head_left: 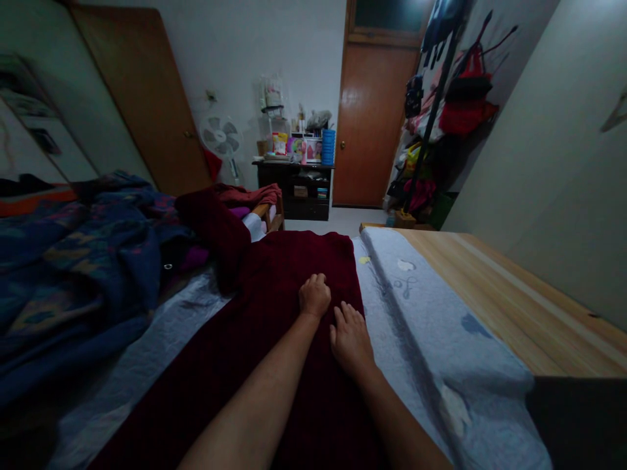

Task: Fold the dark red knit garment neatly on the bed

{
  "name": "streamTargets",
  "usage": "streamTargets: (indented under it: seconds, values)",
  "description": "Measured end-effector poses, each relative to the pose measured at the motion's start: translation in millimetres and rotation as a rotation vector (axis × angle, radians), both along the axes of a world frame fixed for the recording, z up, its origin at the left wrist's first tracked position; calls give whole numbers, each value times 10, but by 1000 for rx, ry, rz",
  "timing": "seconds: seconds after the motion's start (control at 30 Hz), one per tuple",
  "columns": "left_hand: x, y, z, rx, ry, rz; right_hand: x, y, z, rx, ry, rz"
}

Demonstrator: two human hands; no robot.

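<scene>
Maroon cloth [313, 254] spans far edge of bed [386, 339]; left hand [315, 297] curled, grip unclear; right hand [353, 339] spread, empty; uneven pressure might ruck it.

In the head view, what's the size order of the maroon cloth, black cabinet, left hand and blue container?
1. Maroon cloth
2. Black cabinet
3. Left hand
4. Blue container
Being nearer enlarges the hand.

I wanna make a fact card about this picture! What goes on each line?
Left hand: curled, on the dark red cloth
Right hand: fingers spread a little, on the same cloth
Left side: rumpled blue patterned fabric
Right side: pale sheet, then wooden board
Far end: white fan, black cabinet, brown door
</scene>
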State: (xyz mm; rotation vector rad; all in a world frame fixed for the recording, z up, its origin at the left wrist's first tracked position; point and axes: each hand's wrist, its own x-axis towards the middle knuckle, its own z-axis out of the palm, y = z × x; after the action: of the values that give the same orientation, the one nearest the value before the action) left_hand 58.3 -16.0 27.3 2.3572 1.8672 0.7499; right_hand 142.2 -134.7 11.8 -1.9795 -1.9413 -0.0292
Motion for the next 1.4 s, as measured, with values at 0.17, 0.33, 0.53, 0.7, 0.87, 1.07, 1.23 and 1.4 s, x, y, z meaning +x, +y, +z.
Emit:
streamTargets:
  seconds: [0.17,0.33,0.53,0.7,0.87,1.07,1.23,1.4]
  values:
    - [11,-3,2,-8,31,14,17,5,9,-4,24,-3]
    - [14,-24,24,-17,52,12,24,-3,25,0,44,-9]
    - [11,-50,20,-101,106,11,24,-9,27,9,49,-10]
    - [-94,-182,47,-127,142,-81,24,-11,33,9,47,-8]
    - [-272,-419,17,-192,190,-244,29,-13,38,-11,42,-3]
    - [-365,-687,-88,-148,178,-246,36,-19,9,41,15,20]
    - [-364,-764,-81,2,94,-214,41,-47,17,20,0,48]
    - [-371,-770,-67,28,66,-208,6,-259,69,-81,-37,114]
